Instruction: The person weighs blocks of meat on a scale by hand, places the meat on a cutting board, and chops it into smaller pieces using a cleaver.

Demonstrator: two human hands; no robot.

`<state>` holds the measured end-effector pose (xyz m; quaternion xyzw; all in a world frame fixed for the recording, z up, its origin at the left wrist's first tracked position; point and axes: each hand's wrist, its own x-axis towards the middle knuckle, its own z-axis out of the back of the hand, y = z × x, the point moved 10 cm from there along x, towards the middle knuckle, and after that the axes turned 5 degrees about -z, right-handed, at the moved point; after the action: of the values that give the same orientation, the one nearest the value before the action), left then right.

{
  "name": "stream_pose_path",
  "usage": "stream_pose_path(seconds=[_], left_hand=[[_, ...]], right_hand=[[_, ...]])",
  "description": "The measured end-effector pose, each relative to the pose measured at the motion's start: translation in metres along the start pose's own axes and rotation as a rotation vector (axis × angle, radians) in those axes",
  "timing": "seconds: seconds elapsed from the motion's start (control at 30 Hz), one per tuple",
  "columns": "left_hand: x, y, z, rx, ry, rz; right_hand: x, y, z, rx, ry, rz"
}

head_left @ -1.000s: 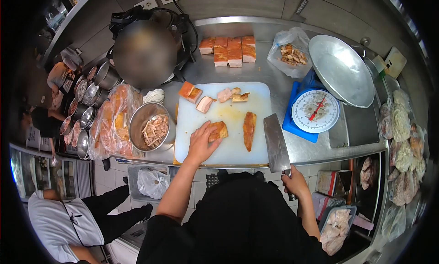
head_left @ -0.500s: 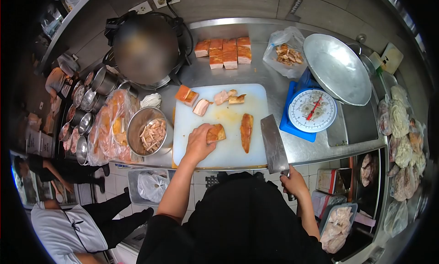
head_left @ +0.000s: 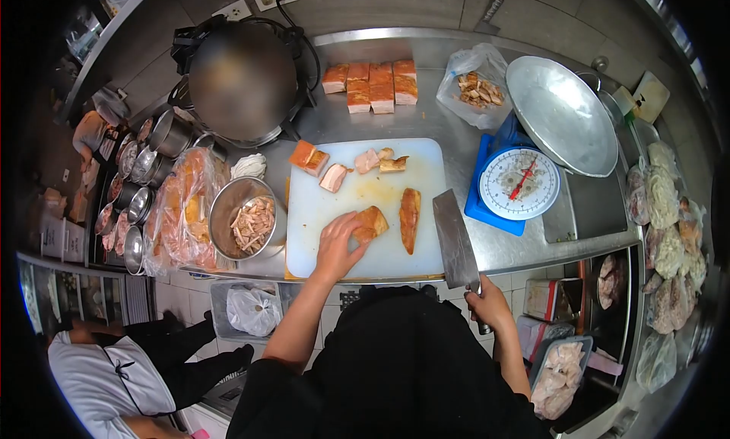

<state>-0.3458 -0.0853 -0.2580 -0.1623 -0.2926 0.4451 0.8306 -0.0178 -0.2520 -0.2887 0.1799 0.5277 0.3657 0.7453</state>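
On the white cutting board (head_left: 312, 203), my left hand (head_left: 339, 244) has its fingers against a browned meat piece (head_left: 371, 223), thumb spread beneath it. My right hand (head_left: 490, 303) is wrapped round the handle of a cleaver (head_left: 456, 241), whose broad blade lies flat over the board's right edge. Between them a long browned strip (head_left: 409, 221) rests on the board. Farther back on the board are a red-skinned meat block (head_left: 309, 157), a pale slice (head_left: 333, 177) and a few smaller pieces (head_left: 368, 161).
Left of the board stands a steel pot of meat strips (head_left: 252, 224). Behind are several meat blocks (head_left: 380, 87) and a bag of meat bits (head_left: 479, 91). A blue scale (head_left: 519, 184) with a metal pan (head_left: 561, 116) is at right. Another person (head_left: 114, 386) stands lower left.
Since half a second ago, my left hand and the browned piece have shifted slightly right, and the piece has turned a little. The cleaver stays in my right hand, nearly unmoved.
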Motion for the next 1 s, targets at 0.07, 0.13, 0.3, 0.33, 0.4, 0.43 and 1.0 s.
stream_pose_path(seconds=[0.07, 0.13, 0.3, 0.33, 0.4, 0.43, 1.0], left_hand=[[-0.006, 0.001, 0.007, 0.023, -0.026, 0.025], [-0.013, 0.005, 0.013, 0.005, -0.041, 0.053], [-0.018, 0.005, 0.013, 0.041, -0.097, 0.075], [-0.017, 0.004, 0.012, 0.08, -0.08, 0.08], [-0.015, 0.004, 0.01, 0.065, -0.091, 0.086], [-0.014, 0.003, 0.009, 0.05, -0.098, 0.088], [0.025, 0.029, 0.018, -0.25, -0.083, 0.396]], right_hand=[[-0.006, 0.005, 0.002, 0.013, -0.01, 0.008], [-0.009, 0.012, 0.001, 0.019, -0.011, 0.02], [-0.015, 0.03, -0.001, 0.137, 0.018, 0.063], [-0.015, 0.034, -0.003, 0.133, 0.022, 0.064], [-0.016, 0.043, -0.009, 0.161, 0.059, 0.097], [-0.017, 0.048, -0.01, 0.158, 0.062, 0.097], [-0.009, 0.059, -0.038, 0.2, 0.256, 0.093]])
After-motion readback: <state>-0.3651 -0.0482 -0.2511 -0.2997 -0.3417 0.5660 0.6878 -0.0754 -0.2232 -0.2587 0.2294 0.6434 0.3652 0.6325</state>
